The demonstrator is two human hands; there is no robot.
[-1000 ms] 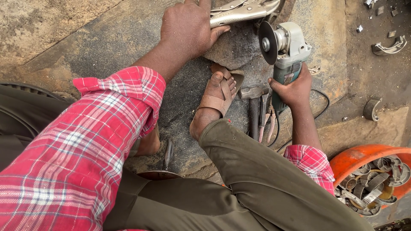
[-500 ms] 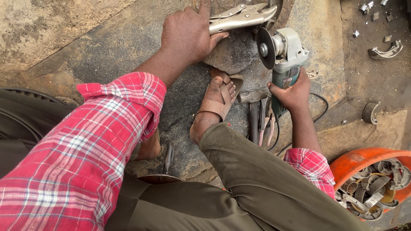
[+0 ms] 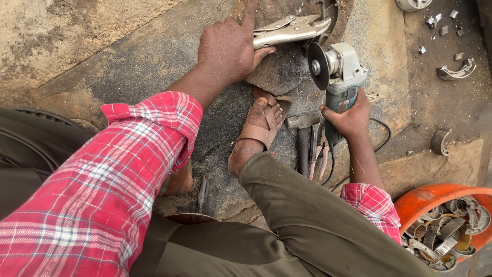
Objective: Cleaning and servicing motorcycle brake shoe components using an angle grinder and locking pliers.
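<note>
My left hand point(image 3: 228, 48) grips the handles of silver locking pliers point(image 3: 289, 31) at the top of the view, index finger pointing up. The pliers' jaws reach a curved metal piece at the top edge. My right hand point(image 3: 348, 115) holds the green body of an angle grinder point(image 3: 338, 69), whose dark disc point(image 3: 320, 66) hangs just below the pliers. A flat grey stone point(image 3: 279, 72) lies under the pliers. My sandalled foot point(image 3: 261, 123) rests beside the stone.
A hammer point(image 3: 303, 128) and pliers with pink handles point(image 3: 320, 159) lie on the ground between foot and grinder. An orange bowl point(image 3: 425, 200) of curved metal parts stands at the lower right. Loose metal pieces point(image 3: 453, 72) lie on the dirt at right.
The view has shifted so hands and tools sit lower in frame. The grinder disc stays close below the pliers; both hands keep their grips.
</note>
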